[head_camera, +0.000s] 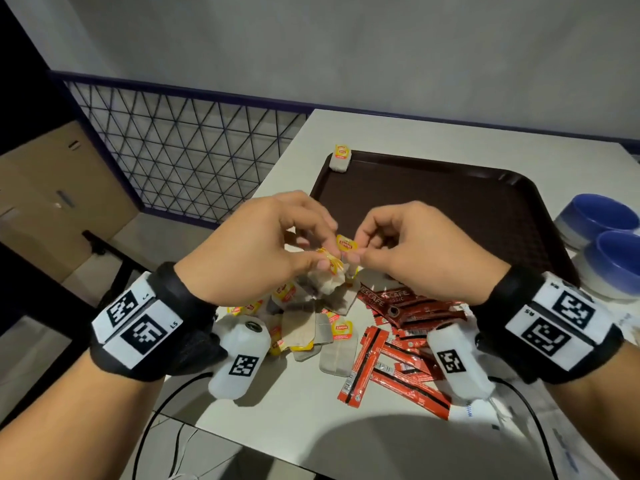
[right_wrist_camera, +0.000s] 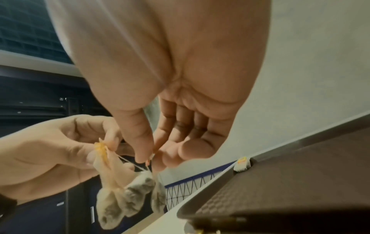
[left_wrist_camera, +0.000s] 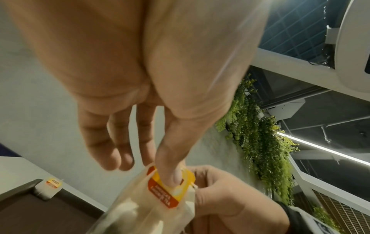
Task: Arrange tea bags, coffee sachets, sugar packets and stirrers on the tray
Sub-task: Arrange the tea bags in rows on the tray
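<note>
standing beside grey wall [head_camera: 346, 46], white table [head_camera: 294, 393] bears tray [head_camera: 450, 209].

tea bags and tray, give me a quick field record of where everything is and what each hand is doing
left hand: pinches the yellow tag of a bunch of tea bags held above the table
right hand: pinches another tag, strings taut between
tray: brown, bare but for one tea bag on its far left rim
loose tea bags: heaped on the table
coffee sachets: red, heaped right of them
bowls: two blue, right of tray
</note>
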Tool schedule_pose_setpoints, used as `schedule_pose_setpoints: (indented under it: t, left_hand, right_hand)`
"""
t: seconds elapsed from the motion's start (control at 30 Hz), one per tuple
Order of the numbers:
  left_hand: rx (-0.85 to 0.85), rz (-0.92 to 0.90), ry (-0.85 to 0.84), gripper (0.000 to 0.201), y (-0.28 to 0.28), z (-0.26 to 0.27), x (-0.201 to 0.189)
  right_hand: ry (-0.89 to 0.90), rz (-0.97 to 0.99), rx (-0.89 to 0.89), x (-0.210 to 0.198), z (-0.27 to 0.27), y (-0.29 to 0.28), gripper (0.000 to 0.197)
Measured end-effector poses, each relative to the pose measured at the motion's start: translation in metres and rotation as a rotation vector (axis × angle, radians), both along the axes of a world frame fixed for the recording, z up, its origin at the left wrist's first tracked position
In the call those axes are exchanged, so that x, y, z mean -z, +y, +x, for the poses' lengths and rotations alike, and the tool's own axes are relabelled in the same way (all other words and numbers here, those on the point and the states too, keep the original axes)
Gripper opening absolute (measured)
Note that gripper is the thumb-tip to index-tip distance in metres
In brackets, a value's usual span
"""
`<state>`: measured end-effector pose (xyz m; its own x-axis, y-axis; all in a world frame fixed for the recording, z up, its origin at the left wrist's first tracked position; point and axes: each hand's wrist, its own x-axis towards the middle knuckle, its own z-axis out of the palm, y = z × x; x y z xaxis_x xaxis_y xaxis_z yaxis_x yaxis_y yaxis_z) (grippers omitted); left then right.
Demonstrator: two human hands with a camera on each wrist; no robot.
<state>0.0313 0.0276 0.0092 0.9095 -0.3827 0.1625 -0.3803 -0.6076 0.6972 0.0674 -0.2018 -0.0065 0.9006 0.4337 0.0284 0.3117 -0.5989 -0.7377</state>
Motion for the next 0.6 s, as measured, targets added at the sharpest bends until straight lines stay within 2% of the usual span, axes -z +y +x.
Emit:
schedule_pose_setpoints:
  t: [0.2,0.37,0.5,0.6]
  left_hand:
    - [0.003,-0.036,-0.038,0.012,-0.005,0.006,0.002]
    - [-0.051,-0.080,-0.070,0.013,0.000,0.005,0.008]
    - [-0.115,-0.120,-0.030,0.013,0.006,0.003,0.012]
    - [-0.136,-0.157,-0.005,0.019,0.009,0.004,0.017]
  right_hand:
    - [-0.079,0.096,-0.013,-0.015,-0.001,-0.002,0.009]
    - [-0.005,0.077,-0.053,-0.012,0.002,-0.001,0.009]
    - [0.040,-0.245,-0.030,0.009,0.008,0.002,0.009]
    - [0.041,-0.524,-0.055,0.025,0.006,0.009,0.026]
